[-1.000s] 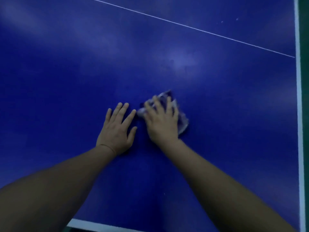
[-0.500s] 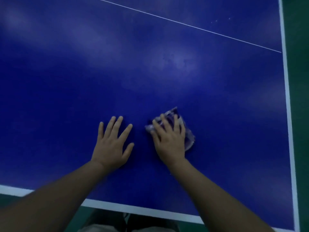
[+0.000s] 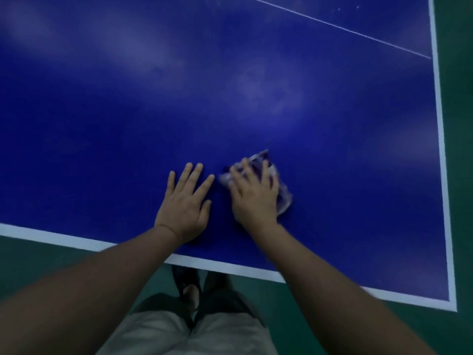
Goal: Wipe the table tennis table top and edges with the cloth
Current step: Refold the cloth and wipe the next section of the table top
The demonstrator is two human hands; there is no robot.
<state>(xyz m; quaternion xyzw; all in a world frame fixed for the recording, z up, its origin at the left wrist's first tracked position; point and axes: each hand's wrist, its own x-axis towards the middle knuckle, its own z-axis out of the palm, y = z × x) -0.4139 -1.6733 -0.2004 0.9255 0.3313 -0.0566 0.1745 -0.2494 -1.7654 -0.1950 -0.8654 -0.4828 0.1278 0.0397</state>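
The blue table tennis table top (image 3: 230,85) fills most of the head view, with white lines along its near edge (image 3: 225,267) and right edge (image 3: 441,149). A crumpled pale cloth (image 3: 282,196) lies on the blue surface near the table's near edge. My right hand (image 3: 254,198) presses flat on the cloth with spread fingers; the cloth shows past the fingertips and on the hand's right side. My left hand (image 3: 185,204) rests flat on the bare table just left of it, fingers straight, apart from the cloth.
A thin white centre line (image 3: 358,34) crosses the top at the upper right. Dark green floor (image 3: 458,175) lies past the right edge and below the near edge. My legs and shoes (image 3: 194,303) stand just below the near edge.
Both hands and the cloth have slid back toward the near edge of the table. The near edge, the table corner and my legs have come into view.
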